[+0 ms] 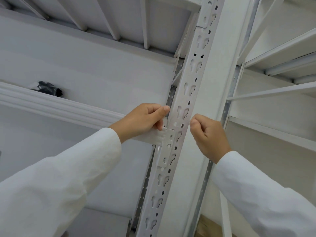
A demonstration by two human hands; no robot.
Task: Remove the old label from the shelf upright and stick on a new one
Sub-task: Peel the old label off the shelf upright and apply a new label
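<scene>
Head view, looking up along white racking. At far left, dark gloves [49, 88] lay on a shelf [51, 103] whose ribbed front beam ran rightward toward the upright [184, 100]. Above it we saw the ribbed underside of a higher shelf [119, 19].

Our left hand [142, 119], in a white sleeve [68, 168], sat where the beam meets the upright. Its fingers were curled and its thumb [162, 111] reached toward the upright's left edge, the tip just beside the metal. The curled fingers rested on the beam's end bracket [166, 147]. Whether anything was pinched between thumb and fingers we could not tell.

The upright, a tilted white post punched with keyhole slots and small round holes, crossed the middle of the view from bottom to top. No label could be made out on its slotted face between the hands; any label was too pale or too small to tell from the paint.

Our right hand [208, 135], also in a white sleeve [266, 194], was closed in a loose fist just right of the slotted face, against the post's plain side. Its thumb and forefinger were pressed together near the upright's edge; what they held, if anything, did not show.

At far right, further shelves [280, 53] and a diagonal brace [273, 93] completed the bay.
</scene>
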